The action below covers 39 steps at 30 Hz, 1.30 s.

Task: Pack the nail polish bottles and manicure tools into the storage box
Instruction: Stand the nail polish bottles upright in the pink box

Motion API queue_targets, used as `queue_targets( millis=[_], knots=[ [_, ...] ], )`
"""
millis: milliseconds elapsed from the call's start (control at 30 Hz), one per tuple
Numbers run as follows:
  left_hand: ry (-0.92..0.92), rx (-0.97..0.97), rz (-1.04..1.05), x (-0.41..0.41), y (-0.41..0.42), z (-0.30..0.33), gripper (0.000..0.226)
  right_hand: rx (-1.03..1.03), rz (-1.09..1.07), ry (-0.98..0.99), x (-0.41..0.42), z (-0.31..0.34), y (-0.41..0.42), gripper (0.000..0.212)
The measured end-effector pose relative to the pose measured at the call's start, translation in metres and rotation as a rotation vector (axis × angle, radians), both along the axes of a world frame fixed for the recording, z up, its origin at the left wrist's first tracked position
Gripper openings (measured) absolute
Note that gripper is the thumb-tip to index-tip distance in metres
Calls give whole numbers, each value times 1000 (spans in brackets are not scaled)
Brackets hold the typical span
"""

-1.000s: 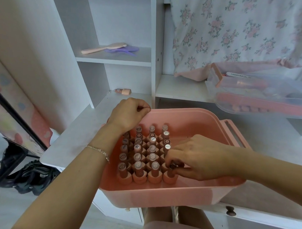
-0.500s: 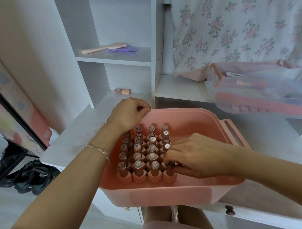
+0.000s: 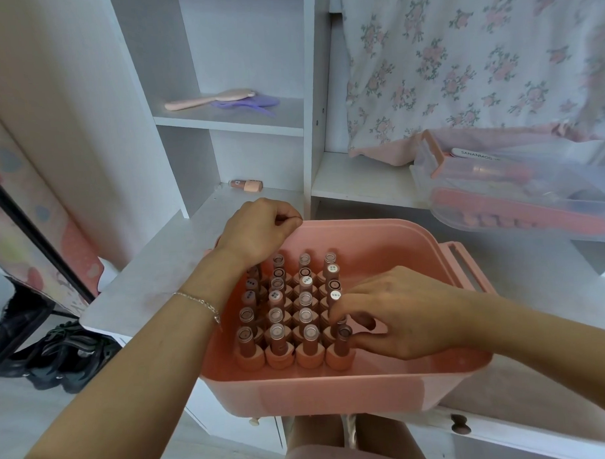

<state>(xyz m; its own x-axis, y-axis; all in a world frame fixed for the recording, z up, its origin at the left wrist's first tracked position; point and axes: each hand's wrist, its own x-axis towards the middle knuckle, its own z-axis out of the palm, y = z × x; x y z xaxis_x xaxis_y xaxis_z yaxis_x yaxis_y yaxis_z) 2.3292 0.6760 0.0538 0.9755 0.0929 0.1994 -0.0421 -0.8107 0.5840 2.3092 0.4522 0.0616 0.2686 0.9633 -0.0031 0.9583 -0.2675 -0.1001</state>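
A pink storage box (image 3: 334, 393) sits on the white desk, with several peach nail polish bottles (image 3: 280, 319) standing in rows in its left half. My left hand (image 3: 260, 230) is curled over the box's back left rim and grips it. Inside the box, my right hand (image 3: 393, 315) pinches the cap of the front right bottle (image 3: 343, 348), which stands upright in the front row. One more peach bottle (image 3: 247, 186) lies on its side on the shelf behind the box.
A clear lid tray (image 3: 499, 202) holding pink manicure tools and a nail file rests at the right. A hairbrush (image 3: 207, 99) and a purple comb lie on the upper shelf. Floral cloth hangs at the back right. Dark shoes (image 3: 58, 354) sit on the floor at left.
My right hand's fingers have shifted slightly on the front right bottle, which stands a little straighter. My left hand has stayed on the rim.
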Motion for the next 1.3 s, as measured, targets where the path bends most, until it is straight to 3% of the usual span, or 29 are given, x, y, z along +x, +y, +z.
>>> queue_targets(
  millis=[367, 633, 833, 1000, 1167, 1300],
  knots=[
    [-9, 12, 0, 1, 0, -1, 18, 8, 42, -29, -1, 2, 2, 13],
    [-8, 17, 0, 1, 0, -1, 19, 0, 6, 22, -2, 2, 0, 22],
    [27, -10, 0, 0, 0, -2, 20, 255, -128, 96, 2, 6, 0, 35],
    [18, 60, 28, 4, -1, 8, 26, 429, -240, 65, 24, 13, 13, 26],
    [4, 110, 102, 12, 34, 27, 25, 501, -378, 225, 55, 17, 45, 28],
    [92, 60, 213, 13, 82, 3, 31, 543, -432, 304, 85, 17, 83, 33]
  ],
)
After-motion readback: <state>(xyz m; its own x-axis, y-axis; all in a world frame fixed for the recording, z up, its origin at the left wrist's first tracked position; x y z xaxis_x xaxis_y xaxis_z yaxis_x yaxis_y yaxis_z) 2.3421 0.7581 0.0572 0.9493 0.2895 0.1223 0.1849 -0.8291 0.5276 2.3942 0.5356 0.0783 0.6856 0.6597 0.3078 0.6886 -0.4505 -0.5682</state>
